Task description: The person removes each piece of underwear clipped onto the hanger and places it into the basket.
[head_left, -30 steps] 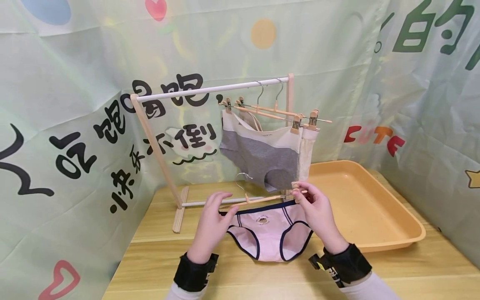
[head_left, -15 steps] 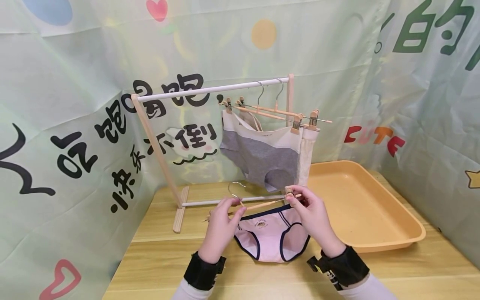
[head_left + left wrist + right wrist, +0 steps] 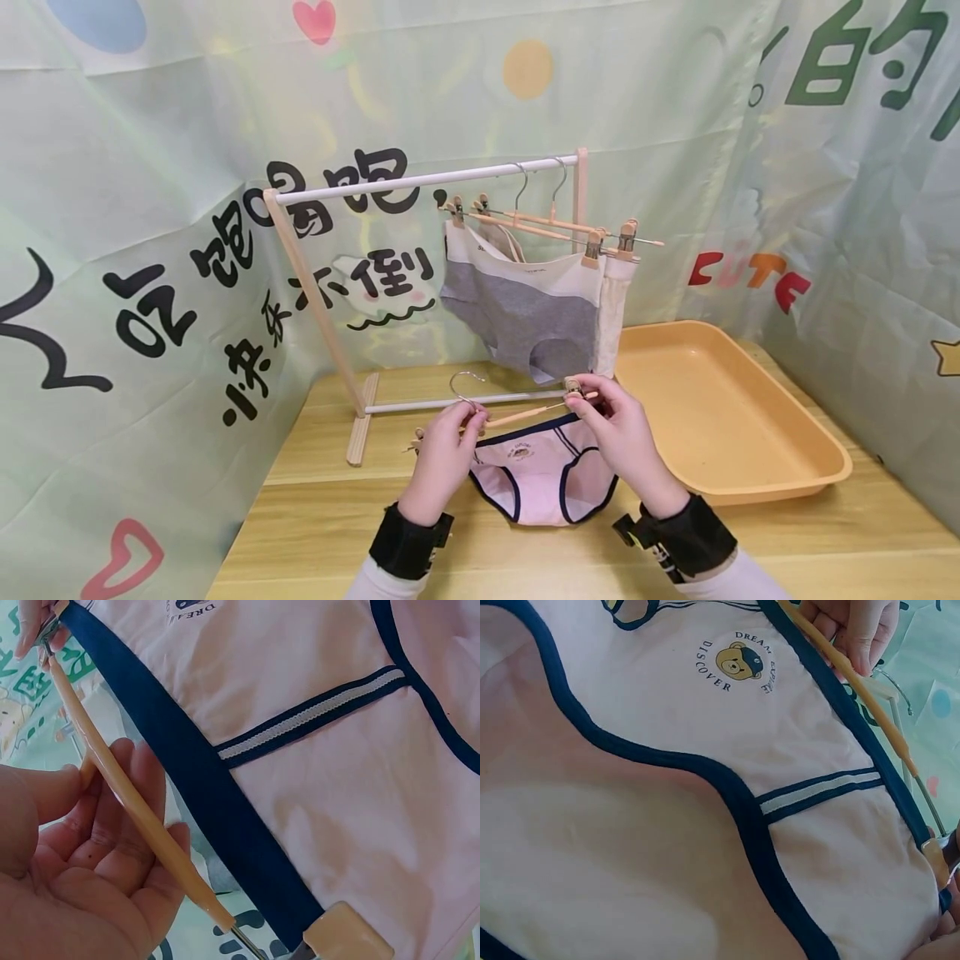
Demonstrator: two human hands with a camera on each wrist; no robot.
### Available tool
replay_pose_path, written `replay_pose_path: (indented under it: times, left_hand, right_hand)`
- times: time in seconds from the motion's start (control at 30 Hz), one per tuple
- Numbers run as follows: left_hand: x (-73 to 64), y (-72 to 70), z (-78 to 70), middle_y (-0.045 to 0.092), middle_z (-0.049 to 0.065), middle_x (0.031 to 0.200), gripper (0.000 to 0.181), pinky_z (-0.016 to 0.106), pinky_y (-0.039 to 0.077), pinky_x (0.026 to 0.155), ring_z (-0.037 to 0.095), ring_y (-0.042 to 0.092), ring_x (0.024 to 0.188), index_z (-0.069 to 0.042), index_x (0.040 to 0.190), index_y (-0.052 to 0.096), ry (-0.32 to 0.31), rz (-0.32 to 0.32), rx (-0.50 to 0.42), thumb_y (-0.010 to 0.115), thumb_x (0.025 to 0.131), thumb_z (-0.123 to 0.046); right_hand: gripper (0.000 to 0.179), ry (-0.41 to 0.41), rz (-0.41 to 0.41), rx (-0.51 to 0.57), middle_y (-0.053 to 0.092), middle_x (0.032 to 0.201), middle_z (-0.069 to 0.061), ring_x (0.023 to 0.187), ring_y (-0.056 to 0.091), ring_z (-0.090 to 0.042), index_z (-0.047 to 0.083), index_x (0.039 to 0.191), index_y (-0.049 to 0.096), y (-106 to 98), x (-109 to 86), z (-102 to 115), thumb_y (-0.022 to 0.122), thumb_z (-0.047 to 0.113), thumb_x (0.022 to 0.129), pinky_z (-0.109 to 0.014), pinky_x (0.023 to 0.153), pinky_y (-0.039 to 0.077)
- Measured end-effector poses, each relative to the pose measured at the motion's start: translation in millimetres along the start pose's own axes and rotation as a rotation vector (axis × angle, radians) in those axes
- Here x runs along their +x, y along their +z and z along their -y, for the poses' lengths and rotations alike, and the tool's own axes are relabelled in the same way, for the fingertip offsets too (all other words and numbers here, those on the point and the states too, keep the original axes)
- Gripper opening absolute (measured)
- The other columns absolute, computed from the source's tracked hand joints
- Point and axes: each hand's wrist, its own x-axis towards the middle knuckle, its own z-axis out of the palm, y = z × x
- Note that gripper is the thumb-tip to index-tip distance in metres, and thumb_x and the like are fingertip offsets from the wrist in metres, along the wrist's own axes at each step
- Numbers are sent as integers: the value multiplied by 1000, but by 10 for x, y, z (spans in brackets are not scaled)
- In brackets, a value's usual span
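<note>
Pink underpants [image 3: 543, 492] with navy trim hang below a wooden-coloured clip hanger [image 3: 517, 417] in the head view. My left hand [image 3: 441, 458] pinches the hanger's neck just under its metal hook [image 3: 463, 380]. In the left wrist view a clip [image 3: 349, 934] bites the navy waistband [image 3: 202, 780] at one end. My right hand [image 3: 624, 429] holds the hanger's right-hand clip [image 3: 574, 388] at the other corner of the waistband. The right wrist view shows that clip [image 3: 936, 862] on the waistband, with a bear print [image 3: 739, 661] on the front.
Behind the hands stands a small clothes rack [image 3: 427, 179]. Grey-and-white underpants [image 3: 525, 317] and a pale garment [image 3: 613, 308] hang from its rail on clip hangers. An orange-yellow tray [image 3: 727, 417] lies on the wooden table [image 3: 315, 533] at right.
My left hand has moved from the hanger's left end to its neck and now pinches it. The right hand, hanger and right clip have shifted slightly left and down.
</note>
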Motion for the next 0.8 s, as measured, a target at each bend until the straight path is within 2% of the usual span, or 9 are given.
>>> replay_pose_path:
  times: [0.13,0.27,0.47,0.63,0.8]
  left_hand:
    - [-4,-4,4,68,1,83,9,31,56,63,5,61,70,-11,86,64,-19,8,-9,60,93,-14]
    - [-4,-11,9,68,2,84,9,33,57,67,6,61,74,-11,86,65,-21,-5,3,60,93,-15]
    - [-1,-12,15,69,3,84,9,34,59,72,7,62,76,-10,86,65,-29,-19,-16,60,92,-14]
    - [0,-11,23,68,3,83,8,33,59,73,7,62,76,-10,86,65,-27,-14,-21,60,92,-13]
    - [0,-10,26,68,3,83,9,33,59,73,7,62,78,-10,84,65,-18,-12,-11,61,92,-12]
  right_hand:
    - [22,-6,31,-29,61,87,-8,71,56,-11,1,108,64,-9,-1,167,66,4,86,-19,58,47]
    - [23,-16,65,-61,62,89,-10,73,57,-11,-4,108,62,-28,-2,366,65,1,86,-20,58,48]
    - [24,-19,93,-126,66,94,-11,79,59,-13,-2,110,62,-56,-3,423,65,5,87,-25,62,52]
    - [22,-48,90,-208,67,96,-12,81,60,-14,0,107,64,-66,-1,408,67,6,86,-33,68,54]
    - [24,-78,88,-243,69,101,-11,89,59,-16,5,108,65,-67,9,221,69,7,84,-38,73,55]
